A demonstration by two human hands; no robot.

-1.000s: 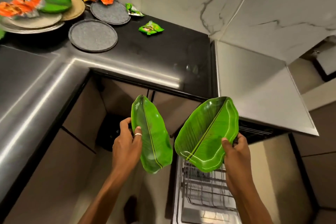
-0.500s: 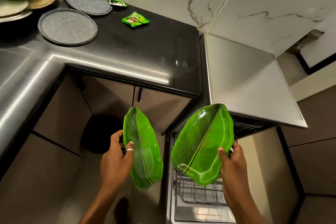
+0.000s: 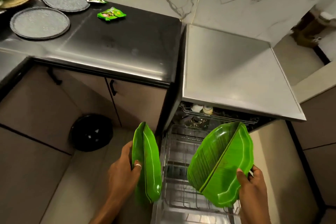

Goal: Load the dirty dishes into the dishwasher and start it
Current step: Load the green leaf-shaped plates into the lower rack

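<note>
The left hand is closed around the edge of a green leaf-shaped plate, held almost edge-on just left of the open dishwasher, thumb across its rim. The right hand grips the lower corner of a second leaf-shaped plate, tilted with its face toward the camera, above the pulled-out wire rack. At the far left corner of the black counter lie two grey round plates and crumpled wrappers.
</note>
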